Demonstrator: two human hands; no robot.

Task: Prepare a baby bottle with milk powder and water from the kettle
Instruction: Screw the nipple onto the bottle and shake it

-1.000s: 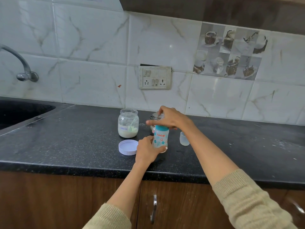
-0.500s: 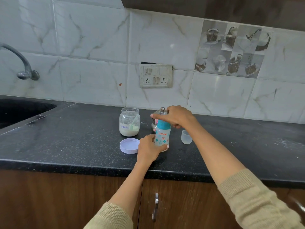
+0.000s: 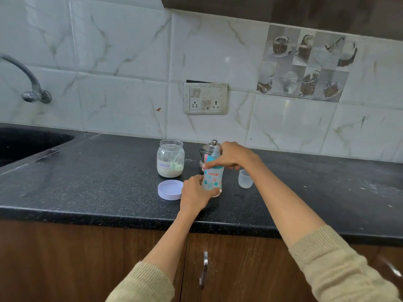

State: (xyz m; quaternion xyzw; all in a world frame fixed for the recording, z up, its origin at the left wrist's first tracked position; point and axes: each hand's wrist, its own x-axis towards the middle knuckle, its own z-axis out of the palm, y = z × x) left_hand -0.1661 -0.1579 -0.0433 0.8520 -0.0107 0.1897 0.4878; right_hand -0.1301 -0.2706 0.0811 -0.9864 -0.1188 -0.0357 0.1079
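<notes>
Here, printed clear plastic baby bottle [image 3: 212, 178] stands upright on black speckled stone desk [image 3: 98, 182]. Left hand [image 3: 195, 192] grips bottle's lower body; right hand [image 3: 231, 156] curls round teal collar at top. Glass jar of white milk powder [image 3: 170, 159] just left, its lilac round lid [image 3: 170, 189] lying beside. Steel kettle [image 3: 207, 150] behind bottle. Small translucent cap [image 3: 245, 178] to right.
</notes>
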